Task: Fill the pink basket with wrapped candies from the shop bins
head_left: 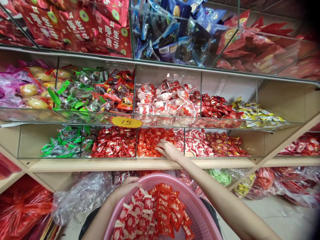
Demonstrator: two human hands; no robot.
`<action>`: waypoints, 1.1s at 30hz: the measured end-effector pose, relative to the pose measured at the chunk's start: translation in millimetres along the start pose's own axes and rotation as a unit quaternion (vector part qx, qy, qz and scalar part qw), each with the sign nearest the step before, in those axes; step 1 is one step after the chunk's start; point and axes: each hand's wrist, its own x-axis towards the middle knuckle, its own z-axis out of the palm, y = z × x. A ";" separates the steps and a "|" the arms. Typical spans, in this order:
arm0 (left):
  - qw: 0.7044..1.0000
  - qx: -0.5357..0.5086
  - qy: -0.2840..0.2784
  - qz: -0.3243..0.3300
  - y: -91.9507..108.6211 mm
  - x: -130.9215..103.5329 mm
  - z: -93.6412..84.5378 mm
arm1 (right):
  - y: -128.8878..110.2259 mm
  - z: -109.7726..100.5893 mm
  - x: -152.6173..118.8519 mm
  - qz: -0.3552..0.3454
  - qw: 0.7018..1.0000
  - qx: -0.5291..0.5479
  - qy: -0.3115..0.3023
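Note:
A pink plastic basket [200, 200] holds red-and-white packets [137, 213] on its left side and orange-red packets [165, 210] on its right. My left hand [128, 187] is closed on the basket's upper left rim. Over the lower shelf, my right hand [166, 149] reaches to the bin of orange-red packets [147, 141], its fingers drawn together at the packets' right part. Whether anything is between those fingers is too small to make out.
Clear dividers split the shelves of wrapped sweets. A yellow price tag [126, 122] hangs above the lower bins. A wooden shelf edge [100, 164] runs above the basket. Plastic bags [85, 191] and a red bag [25, 208] lie low at the left.

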 end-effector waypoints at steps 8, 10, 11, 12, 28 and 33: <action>1.000 0.011 -0.007 -0.010 4.8 -0.3 1.9 | 5.4 10.3 -0.1 0.000 0.997 0.048 0.063; 1.000 0.001 -0.010 0.000 3.7 0.1 2.0 | 7.2 10.9 2.0 -0.034 0.996 0.059 0.050; 1.000 -0.005 -0.012 0.002 2.9 0.3 1.9 | 8.2 11.3 3.0 -0.047 0.996 0.064 0.047; 1.000 -0.010 -0.014 0.002 2.1 0.5 1.7 | 9.3 11.8 3.9 -0.056 0.995 0.069 0.047; 0.984 -0.047 0.093 -0.146 16.6 -15.3 -1.1 | 13.4 14.9 4.9 -0.023 0.985 0.172 0.014; 0.985 -0.036 0.075 -0.148 21.9 -17.3 -2.5 | 12.7 14.0 4.6 -0.022 0.974 0.226 0.016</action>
